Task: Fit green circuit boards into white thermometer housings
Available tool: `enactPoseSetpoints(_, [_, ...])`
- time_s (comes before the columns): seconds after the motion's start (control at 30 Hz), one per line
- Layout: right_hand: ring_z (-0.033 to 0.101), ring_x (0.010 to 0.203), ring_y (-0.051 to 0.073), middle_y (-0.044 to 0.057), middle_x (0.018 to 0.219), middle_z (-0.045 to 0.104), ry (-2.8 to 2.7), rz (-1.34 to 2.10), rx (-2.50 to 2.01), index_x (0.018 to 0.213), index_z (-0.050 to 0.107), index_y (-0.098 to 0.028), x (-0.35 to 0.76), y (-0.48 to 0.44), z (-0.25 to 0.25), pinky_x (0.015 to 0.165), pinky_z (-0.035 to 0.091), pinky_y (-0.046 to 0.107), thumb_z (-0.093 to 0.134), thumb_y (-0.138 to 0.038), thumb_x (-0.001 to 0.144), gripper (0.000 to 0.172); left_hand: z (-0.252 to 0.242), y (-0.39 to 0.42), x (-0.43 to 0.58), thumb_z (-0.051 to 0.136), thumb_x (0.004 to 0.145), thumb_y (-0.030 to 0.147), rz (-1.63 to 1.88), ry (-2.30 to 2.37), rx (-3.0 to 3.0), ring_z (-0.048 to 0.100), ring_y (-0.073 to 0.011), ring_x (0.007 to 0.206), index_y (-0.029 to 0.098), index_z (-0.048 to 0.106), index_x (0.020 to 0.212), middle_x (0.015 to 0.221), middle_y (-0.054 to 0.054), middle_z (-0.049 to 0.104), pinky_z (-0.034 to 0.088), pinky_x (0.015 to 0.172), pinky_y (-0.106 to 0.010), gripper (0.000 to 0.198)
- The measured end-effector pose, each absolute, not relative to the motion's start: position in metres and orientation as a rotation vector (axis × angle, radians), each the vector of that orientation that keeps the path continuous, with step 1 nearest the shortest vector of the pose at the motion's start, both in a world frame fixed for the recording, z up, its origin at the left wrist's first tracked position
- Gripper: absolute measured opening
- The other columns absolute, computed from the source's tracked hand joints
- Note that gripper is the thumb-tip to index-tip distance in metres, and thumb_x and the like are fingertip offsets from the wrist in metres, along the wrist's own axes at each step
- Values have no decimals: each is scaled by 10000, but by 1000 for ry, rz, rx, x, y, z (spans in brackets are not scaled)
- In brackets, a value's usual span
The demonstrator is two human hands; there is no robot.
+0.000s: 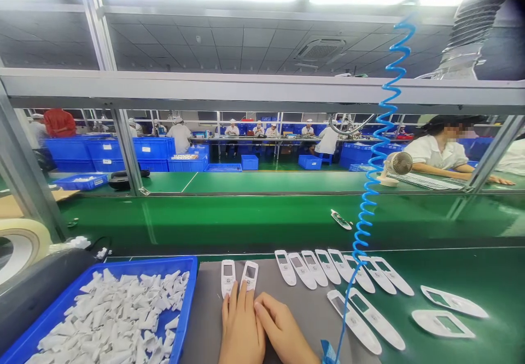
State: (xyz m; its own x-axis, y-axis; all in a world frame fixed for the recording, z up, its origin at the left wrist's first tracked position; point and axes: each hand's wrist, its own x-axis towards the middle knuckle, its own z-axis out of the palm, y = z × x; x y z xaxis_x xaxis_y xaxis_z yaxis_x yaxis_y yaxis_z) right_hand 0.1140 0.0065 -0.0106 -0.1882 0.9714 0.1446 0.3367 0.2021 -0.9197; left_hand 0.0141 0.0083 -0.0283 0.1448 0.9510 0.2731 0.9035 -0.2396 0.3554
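Works at a green bench [463, 268], with a blue tray [189, 293] near left and a grey mat [205, 309] beside it. Lays the left hand [244, 328] flat, unclenched; rests the right hand [283, 325] against it, loosely curled, cannot tell whether holding anything. Covers with left fingers the near ends of two white casings [228, 277] on the mat; has more casings [304, 275] at right, small white parts [123, 309] in the tray.

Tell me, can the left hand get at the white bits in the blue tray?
Probably yes. The left hand is near the tray, only bare mat seems to lie between, and no lid covers the bits.
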Motion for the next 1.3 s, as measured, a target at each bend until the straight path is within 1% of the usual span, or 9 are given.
enactPoseSetpoints(0.47, [432, 598, 129, -16, 618, 477, -1671, 994, -1251, 636, 418, -183, 114, 7, -9, 576, 337, 227, 320, -329, 826, 258, -29, 8, 14, 259, 778, 150, 675, 1874, 2334, 308, -215, 1197, 136, 524, 1114, 1250, -72, 442, 226, 990, -401, 427])
enactPoseSetpoints(0.6, [440, 603, 133, -15, 619, 480, -1666, 1005, -1246, 635, 413, -183, 113, 7, -9, 582, 341, 231, 322, -329, 824, 256, -28, 8, 14, 265, 780, 164, 673, 1873, 2320, 311, -216, 1195, 140, 524, 1114, 1253, -61, 439, 226, 991, -401, 423])
enactPoseSetpoints(0.77, [449, 618, 137, -8, 641, 495, -1664, 1014, -1247, 640, 412, -182, 113, 6, -7, 592, 343, 234, 324, -327, 824, 250, -26, 8, 14, 266, 779, 158, 648, 1870, 2346, 312, -224, 1195, 156, 527, 1107, 1254, -60, 439, 234, 982, -421, 419])
enactPoseSetpoints(0.93, [438, 607, 132, -16, 625, 478, -1652, 1012, -1248, 631, 403, -186, 114, 6, -8, 581, 338, 227, 324, -327, 827, 254, -26, 8, 14, 266, 780, 159, 633, 1884, 2369, 318, -229, 1192, 149, 526, 1108, 1253, -69, 439, 248, 976, -424, 419])
enactPoseSetpoints(1.13, [440, 611, 132, -16, 628, 482, -1647, 1029, -1243, 639, 412, -185, 114, 6, -8, 585, 341, 225, 325, -326, 828, 251, -24, 8, 13, 271, 779, 160, 626, 1868, 2371, 318, -233, 1192, 160, 532, 1104, 1256, -64, 435, 256, 973, -434, 417])
enactPoseSetpoints(1.3, [434, 613, 132, -15, 628, 479, -1645, 1020, -1230, 631, 401, -187, 113, 6, -8, 589, 345, 224, 328, -329, 825, 251, -21, 7, 14, 270, 776, 152, 609, 1848, 2366, 309, -230, 1199, 186, 540, 1094, 1244, -37, 450, 262, 972, -446, 418])
